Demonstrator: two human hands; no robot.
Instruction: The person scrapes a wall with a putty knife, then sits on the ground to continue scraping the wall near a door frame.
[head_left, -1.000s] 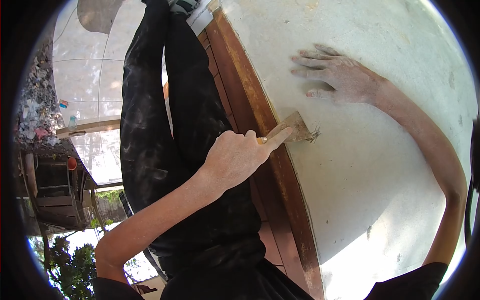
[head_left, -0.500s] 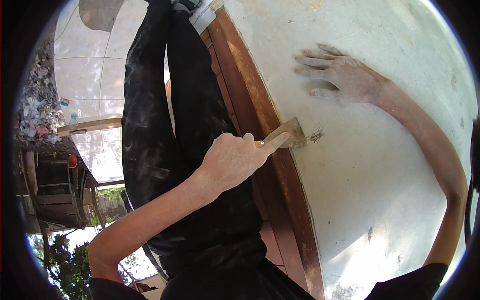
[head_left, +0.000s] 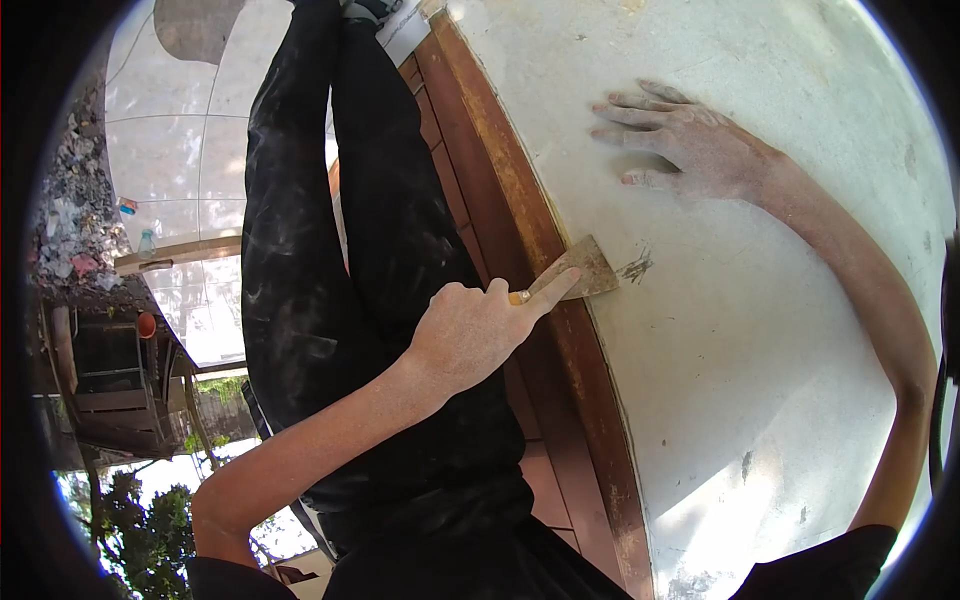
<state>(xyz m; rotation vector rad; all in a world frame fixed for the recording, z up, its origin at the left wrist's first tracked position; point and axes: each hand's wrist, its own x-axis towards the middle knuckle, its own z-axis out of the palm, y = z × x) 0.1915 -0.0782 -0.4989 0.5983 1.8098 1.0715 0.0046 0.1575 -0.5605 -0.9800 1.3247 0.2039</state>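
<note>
My left hand (head_left: 468,335) is closed around the short handle of a putty knife (head_left: 588,268), with its index finger stretched along the blade. The wide, dusty blade reaches over a brown wooden edge (head_left: 580,360) onto a pale, painted surface (head_left: 700,330). Just past the blade's tip is a small dark scratched patch (head_left: 635,265). Higher on the same surface, my right hand (head_left: 700,150) lies flat with its fingers spread, holding nothing. Both hands are coated in pale dust.
My legs in dusty black trousers (head_left: 400,200) stretch up the left-middle. Reddish-brown tiles (head_left: 545,485) run between them and the wooden edge. Farther left are large pale floor tiles (head_left: 155,160), a wooden strip (head_left: 190,252), a rubble heap (head_left: 75,230) and a small bottle (head_left: 147,242).
The putty knife has shifted slightly rightward across the pale surface, and the marks by its tip look darker and more smeared. My right hand stays almost in place.
</note>
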